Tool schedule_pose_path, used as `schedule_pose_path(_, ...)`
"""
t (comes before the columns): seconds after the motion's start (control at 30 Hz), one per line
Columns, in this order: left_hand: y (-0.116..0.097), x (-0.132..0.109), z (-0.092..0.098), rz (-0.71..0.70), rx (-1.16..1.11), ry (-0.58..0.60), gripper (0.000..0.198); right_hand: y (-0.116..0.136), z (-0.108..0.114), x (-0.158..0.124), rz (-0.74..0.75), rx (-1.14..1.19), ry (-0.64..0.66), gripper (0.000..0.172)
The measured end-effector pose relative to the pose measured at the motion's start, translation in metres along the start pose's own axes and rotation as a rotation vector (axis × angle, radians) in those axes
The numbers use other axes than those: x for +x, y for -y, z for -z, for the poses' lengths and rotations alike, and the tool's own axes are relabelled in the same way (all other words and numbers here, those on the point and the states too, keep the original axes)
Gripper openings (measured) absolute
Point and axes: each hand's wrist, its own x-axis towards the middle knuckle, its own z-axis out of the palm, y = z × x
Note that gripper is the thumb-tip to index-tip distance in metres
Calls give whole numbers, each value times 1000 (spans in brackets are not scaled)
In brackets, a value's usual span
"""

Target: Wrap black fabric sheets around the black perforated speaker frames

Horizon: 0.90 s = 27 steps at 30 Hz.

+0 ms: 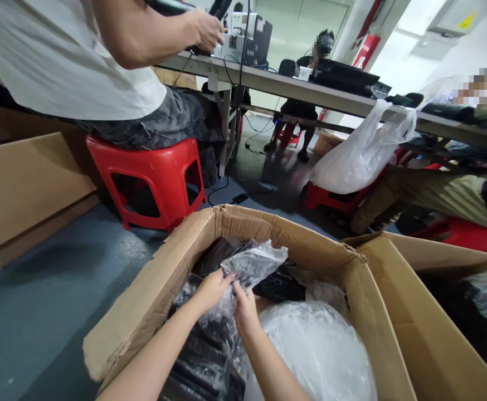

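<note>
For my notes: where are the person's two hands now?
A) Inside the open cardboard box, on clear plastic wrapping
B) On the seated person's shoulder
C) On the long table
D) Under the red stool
A. The left hand and right hand both hold clear plastic wrapping inside the open cardboard box.

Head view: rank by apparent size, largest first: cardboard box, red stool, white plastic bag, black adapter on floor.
1. Cardboard box, though it is nearest the camera.
2. Red stool and white plastic bag: too alike to rank.
3. Black adapter, clearly smallest.
</note>
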Motion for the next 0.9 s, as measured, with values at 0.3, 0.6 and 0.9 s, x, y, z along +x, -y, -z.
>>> schedule_pose_path(0.3, 5, 5, 23, -17, -143, 69, 19, 85, 103, 24, -66, -15, 40, 30)
schedule_pose_path(0.6, 0, 10, 10, -86, -147, -151, 19, 74, 108, 21, -111, 5, 76, 41)
schedule_pose_path(0.9, -17, 3, 3, 166, -997, -36, 31, 58, 97, 18, -96, -135, 126, 37)
